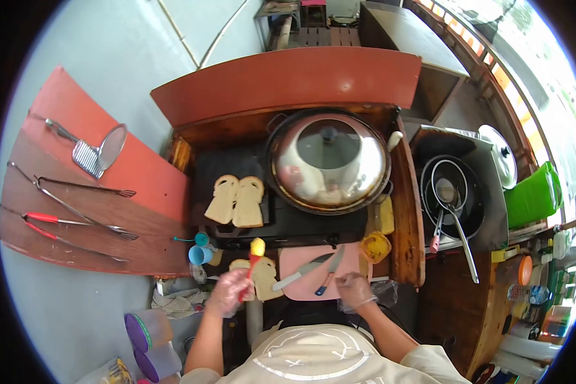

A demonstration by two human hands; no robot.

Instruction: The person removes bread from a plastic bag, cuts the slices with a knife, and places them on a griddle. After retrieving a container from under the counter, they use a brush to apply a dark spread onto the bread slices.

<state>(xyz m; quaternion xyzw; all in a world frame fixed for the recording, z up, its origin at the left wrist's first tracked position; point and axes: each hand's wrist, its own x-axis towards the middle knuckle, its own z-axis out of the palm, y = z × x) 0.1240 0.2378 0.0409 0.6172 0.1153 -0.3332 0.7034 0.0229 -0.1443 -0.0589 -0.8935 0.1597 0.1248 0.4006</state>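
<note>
My left hand [232,291], in a clear plastic glove, is closed around a red spatula [255,262]. A lump of yellow spread [257,246] sits on its raised tip. Two bread slices [264,279] lie just behind and beside this hand, partly hidden by it. My right hand [357,291], also gloved, is at the right edge of the pink cutting board [294,257], fingers loosely bent and apart with nothing visible in them. On the board rest a white-handled knife [304,271] and a blue-handled knife [330,269]. A tub of yellow spread [376,247] stands at the board's upper right.
Two more bread slices [235,201] lie on the black griddle [214,163]. Right of them sits a large lidded pan [329,160]. Tongs [70,221] and a strainer [112,146] are on the left side shelf. A blue cup [200,255] stands left; a wok [451,195] holds utensils at right.
</note>
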